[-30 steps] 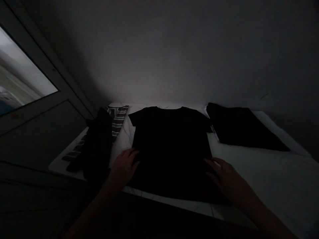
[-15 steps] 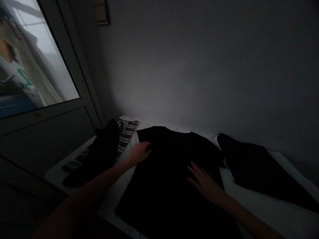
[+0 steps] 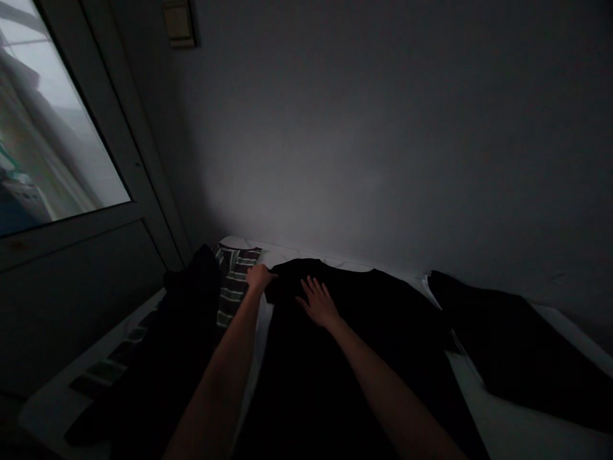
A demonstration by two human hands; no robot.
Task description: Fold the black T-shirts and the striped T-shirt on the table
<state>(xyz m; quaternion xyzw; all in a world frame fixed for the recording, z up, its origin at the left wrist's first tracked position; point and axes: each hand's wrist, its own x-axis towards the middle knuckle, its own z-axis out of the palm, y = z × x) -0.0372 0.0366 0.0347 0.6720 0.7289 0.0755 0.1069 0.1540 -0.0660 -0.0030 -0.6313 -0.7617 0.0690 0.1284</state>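
Observation:
A black T-shirt (image 3: pixel 364 319) lies spread out on a white-covered surface, its neckline toward the wall. My left hand (image 3: pixel 260 276) is closed at the edge of the shirt's left sleeve, the fingers pinching the fabric there. My right hand (image 3: pixel 320 303) rests palm down on the upper left chest of the shirt, fingers spread. The lower part of the shirt runs out of view, and its folds are lost in the dark.
Left of the shirt lie a dark garment (image 3: pixel 177 338) and a striped cloth (image 3: pixel 234 291). On the right is another black garment (image 3: pixel 517 345). A grey wall (image 3: pixel 364 140) stands behind. At left is a door with a glass pane (image 3: pixel 90 147), and a switch (image 3: pixel 179 24) is on the wall.
My left hand has moved from the shirt's upper left side to its sleeve edge and closed. My right hand has slid left and up across the shirt. The view has shifted slightly.

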